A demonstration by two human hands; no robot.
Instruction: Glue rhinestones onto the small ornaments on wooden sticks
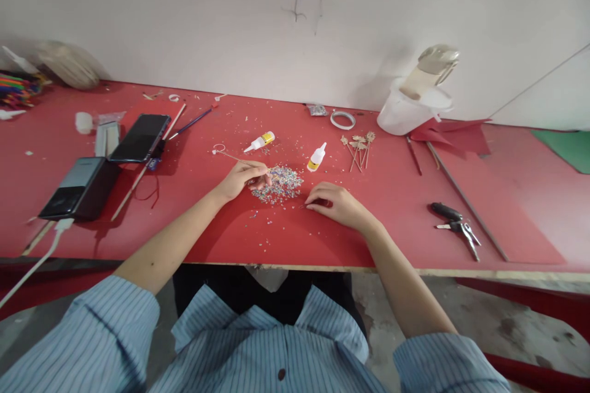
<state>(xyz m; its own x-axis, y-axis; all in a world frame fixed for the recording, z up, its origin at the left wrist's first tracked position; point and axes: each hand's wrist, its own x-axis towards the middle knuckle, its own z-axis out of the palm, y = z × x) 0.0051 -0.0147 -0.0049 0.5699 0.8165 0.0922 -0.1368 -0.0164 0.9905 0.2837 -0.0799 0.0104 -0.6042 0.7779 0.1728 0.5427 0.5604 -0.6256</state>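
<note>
While the left hand (246, 179) grips a thin stick (236, 159) between thumb and fingers, the right hand (338, 202) is at the near right edge of a pile of glittery bits (284, 183), its thumb and fingertips drawn close together; whether they pinch anything is too small to tell. The stick slants toward the far left, with a thin loop at its far end, and its near end is inside the left hand, at the left side of the pile. Loose bits lie scattered on the red bench (276, 242) around the heap.

Just beyond the pile, a white-and-yellow bottle (260, 141) lies on its side to the left, and a similar bottle (317, 157) is to the right. Farther right are several sticks with decorated tops (359, 146), with a ring of tape (332, 123) beyond them. A white bucket (389, 113) is at the far right, keys (469, 239) lie at the near right, and a phone (139, 137) rests on the left.
</note>
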